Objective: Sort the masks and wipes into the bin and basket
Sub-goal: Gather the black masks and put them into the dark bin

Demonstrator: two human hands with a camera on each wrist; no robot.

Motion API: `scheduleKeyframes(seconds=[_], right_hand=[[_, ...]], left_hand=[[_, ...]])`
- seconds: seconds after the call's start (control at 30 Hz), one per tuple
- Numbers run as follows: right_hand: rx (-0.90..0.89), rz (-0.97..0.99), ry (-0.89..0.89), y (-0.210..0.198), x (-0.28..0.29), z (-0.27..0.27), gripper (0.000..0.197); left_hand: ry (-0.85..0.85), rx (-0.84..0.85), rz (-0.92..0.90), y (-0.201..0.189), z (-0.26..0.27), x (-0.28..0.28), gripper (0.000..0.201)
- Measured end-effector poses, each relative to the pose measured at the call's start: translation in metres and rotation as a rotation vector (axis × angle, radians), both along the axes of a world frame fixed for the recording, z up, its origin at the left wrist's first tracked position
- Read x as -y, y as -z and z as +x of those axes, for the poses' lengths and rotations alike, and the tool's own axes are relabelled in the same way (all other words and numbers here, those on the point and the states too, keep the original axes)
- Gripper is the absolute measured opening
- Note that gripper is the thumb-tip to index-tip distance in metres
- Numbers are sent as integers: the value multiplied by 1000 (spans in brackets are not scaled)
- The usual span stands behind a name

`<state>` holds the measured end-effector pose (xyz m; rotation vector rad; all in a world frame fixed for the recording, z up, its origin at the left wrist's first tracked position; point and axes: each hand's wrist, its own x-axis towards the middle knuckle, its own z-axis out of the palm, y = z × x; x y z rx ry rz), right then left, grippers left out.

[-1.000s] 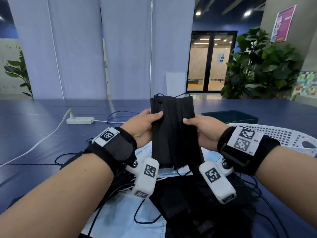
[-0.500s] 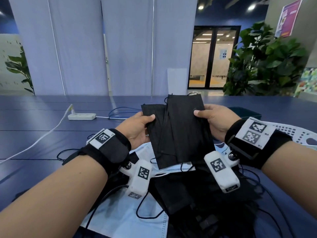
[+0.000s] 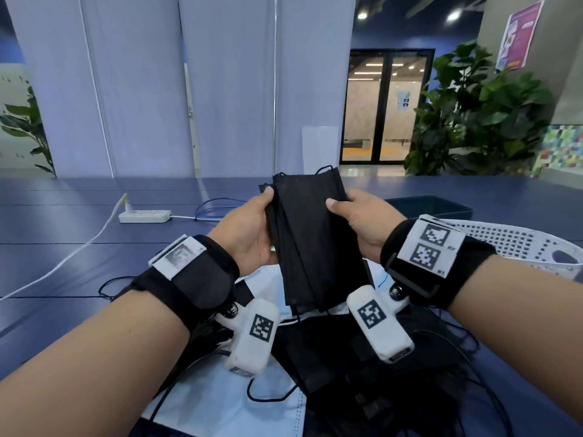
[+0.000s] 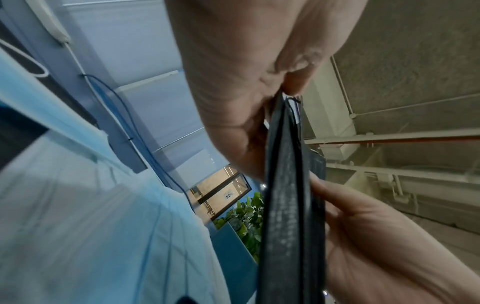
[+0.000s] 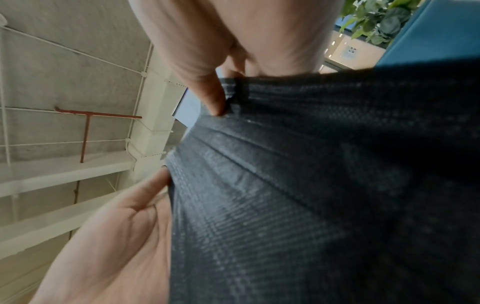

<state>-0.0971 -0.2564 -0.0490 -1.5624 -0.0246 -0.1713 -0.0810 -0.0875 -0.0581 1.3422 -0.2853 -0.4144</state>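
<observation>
A stack of black masks (image 3: 312,238) stands upright in the air above the table, held between both hands. My left hand (image 3: 252,228) grips its left edge, thumb on the front. My right hand (image 3: 356,222) grips the right edge the same way. The left wrist view shows the black masks (image 4: 288,205) edge-on between the fingers; the right wrist view shows the black masks (image 5: 311,185) broadside. Light blue masks (image 3: 220,402) and more black masks (image 3: 362,373) lie heaped on the table below. A white perforated basket (image 3: 520,244) sits at right, a dark bin (image 3: 432,206) behind it.
A white power strip (image 3: 145,216) with its cable and a blue wire coil (image 3: 214,209) lie on the blue table (image 3: 63,247) at far left. Black ear-loop cords trail off the heap. Potted plants stand beyond the table's far edge.
The two fanned-apart black masks have been pushed back together into one stack. Both hands have moved slightly closer to each other, still holding it upright.
</observation>
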Motion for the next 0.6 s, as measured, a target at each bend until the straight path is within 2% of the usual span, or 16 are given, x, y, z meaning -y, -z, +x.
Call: scheduleKeyframes(seconds=[0.13,0.23,0.3,0.37,0.4,0.53,0.6], right_hand=[[76,134,-65,0,-14,-1,21],[112,226,-92,-5,-14,-3,29],[118,158,-4,-6,-8,0,37],[99,-33,65,0,4,3,56],[75,-134,66,4,11,4,56],[-28,-408,-2,14,32,-4,11],[-27,-468,-5,15,38,-9,6]], left_hand=[[28,189,136,-4,-11,9,67],[23,388,174,-9,-16,13,49],[-1,394,188,-10,-13,10,36],[-40,354,218,-7,-7,7,30],[-61,337,233,-5,-5,5,30],[-110,286,225,3,-2,3,29],[-122,276,190,4,-2,2,26]])
